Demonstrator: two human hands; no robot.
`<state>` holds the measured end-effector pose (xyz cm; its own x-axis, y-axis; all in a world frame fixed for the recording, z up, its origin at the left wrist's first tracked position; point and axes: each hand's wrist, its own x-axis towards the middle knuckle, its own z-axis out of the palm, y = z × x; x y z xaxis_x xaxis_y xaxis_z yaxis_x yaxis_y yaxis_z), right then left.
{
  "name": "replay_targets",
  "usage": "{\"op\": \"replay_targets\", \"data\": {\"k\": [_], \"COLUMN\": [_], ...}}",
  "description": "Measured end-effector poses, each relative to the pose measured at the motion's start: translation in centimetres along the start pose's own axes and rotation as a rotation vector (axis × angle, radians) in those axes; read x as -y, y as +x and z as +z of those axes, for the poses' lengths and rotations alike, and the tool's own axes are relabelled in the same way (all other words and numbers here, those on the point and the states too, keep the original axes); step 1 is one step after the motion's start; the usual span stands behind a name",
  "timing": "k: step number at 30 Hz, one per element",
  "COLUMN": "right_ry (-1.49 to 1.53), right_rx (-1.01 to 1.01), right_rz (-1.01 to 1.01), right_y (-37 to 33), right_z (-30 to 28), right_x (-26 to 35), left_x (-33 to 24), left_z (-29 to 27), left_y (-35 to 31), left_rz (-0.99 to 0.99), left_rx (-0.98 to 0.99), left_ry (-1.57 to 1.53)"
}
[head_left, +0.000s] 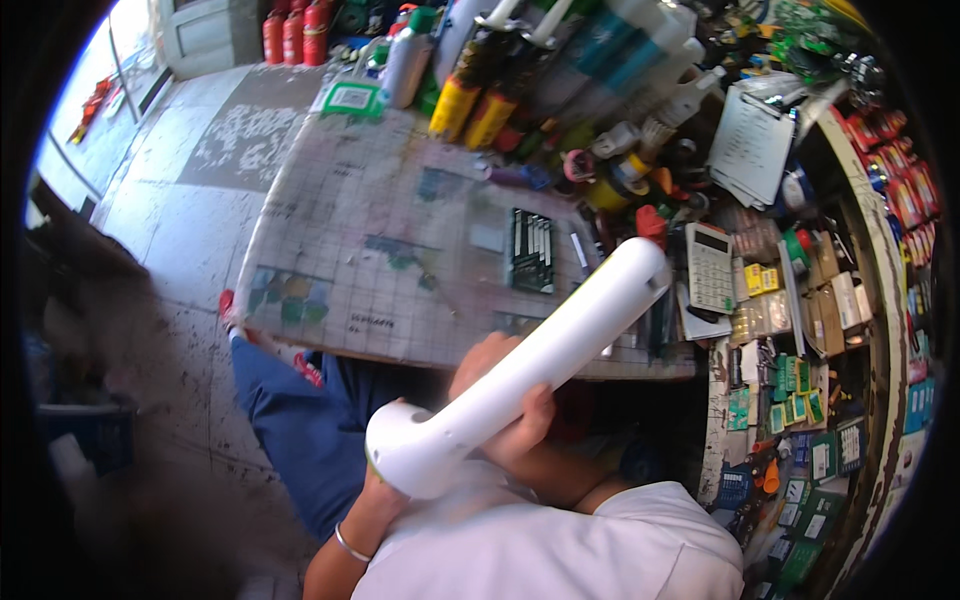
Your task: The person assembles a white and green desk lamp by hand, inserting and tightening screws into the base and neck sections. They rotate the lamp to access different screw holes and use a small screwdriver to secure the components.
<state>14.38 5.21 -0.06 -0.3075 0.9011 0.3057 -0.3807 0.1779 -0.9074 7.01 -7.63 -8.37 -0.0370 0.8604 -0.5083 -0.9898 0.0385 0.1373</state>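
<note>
A long white tubular appliance (560, 340) lies slantwise across my lap, in front of the table edge. Its far end is rounded with a small dark slot; the near end widens into a round white head. My right hand (522, 428) is wrapped round the middle of the tube, thumb on the near side and fingers behind it. Under the round head, my left hand (378, 497) grips from below, its fingers mostly hidden. Beyond the tube, a black case of screwdriver bits (532, 250) rests on the table.
The worn table (330, 240) carries bottles and yellow-black tubes (455, 105) at its back. A calculator (710, 265) and a clipboard (750, 140) lie to the right, beside shelves of small boxes (795, 390). Red fire extinguishers (292, 38) stand at the far left.
</note>
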Motion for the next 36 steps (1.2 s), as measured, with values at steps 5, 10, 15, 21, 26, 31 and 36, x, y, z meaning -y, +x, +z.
{"op": "replay_targets", "data": {"k": [5, 10, 15, 21, 26, 31, 36], "right_ry": [0.210, 0.384, 0.456, 0.528, 0.810, 0.902, 0.951], "right_rx": [-0.194, -0.155, -0.236, -0.217, -0.206, -0.228, -0.258], "right_rz": [0.192, 0.352, 0.407, 0.429, 0.495, 0.592, 0.638], "right_y": [0.6, 0.1, 0.6, 0.7, 1.2, 1.7, 2.3], "right_z": [0.4, -1.0, -0.8, -0.9, -0.8, -1.4, -2.7], "right_x": [1.2, 0.8, 1.2, 1.2, 0.5, 0.3, 0.1], "left_x": [-1.0, -2.0, -0.7, -0.9, -2.1, -2.2, -2.4], "left_z": [0.5, 1.9, 1.9, 2.1, 3.6, 4.1, 4.9], "left_y": [-0.6, -2.2, -2.2, -2.1, -3.3, -3.4, -3.4], "left_rz": [0.331, 0.629, 0.797, 0.943, 1.051, 1.070, 1.075], "left_rx": [0.268, 0.318, 0.295, 0.322, 0.163, 0.143, 0.189], "left_ry": [0.456, 0.828, 0.996, 1.065, 1.332, 1.295, 1.269]}}
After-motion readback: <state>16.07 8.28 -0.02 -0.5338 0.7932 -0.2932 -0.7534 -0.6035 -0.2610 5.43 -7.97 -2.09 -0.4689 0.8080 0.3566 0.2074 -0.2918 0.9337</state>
